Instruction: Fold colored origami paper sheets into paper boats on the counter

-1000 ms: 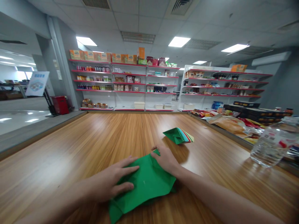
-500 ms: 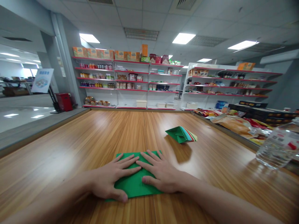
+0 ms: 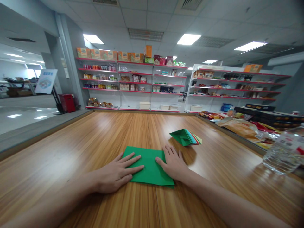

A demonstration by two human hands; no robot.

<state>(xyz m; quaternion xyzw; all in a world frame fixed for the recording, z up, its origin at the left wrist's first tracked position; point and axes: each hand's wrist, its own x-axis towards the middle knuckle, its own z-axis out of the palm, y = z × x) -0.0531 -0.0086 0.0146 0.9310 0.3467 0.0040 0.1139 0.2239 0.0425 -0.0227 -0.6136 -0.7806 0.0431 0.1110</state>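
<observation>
A folded sheet of green paper (image 3: 152,171) lies on the wooden table in front of me, its layers slightly offset at the lower right corner. My left hand (image 3: 117,172) rests flat on its left part, fingers spread. At the paper's right edge, my right hand (image 3: 174,161) lies with its thumb on the sheet and its other fingers stretched forward along the edge. Beyond that hand, toward the back right, stands a folded paper piece (image 3: 185,137), green in front with several coloured layers fanned behind it.
A wooden table (image 3: 114,129) spreads under both hands. On the right are a clear plastic bottle (image 3: 283,152), snack packets (image 3: 239,128) and black boxes (image 3: 261,115). Stocked shelves (image 3: 135,84) line the back. A sign board (image 3: 46,81) and red bin (image 3: 67,103) stand left.
The green paper has shifted slightly up and turned a little. My right hand has slid from its middle to the right edge, away from the left hand, which stays on the left part.
</observation>
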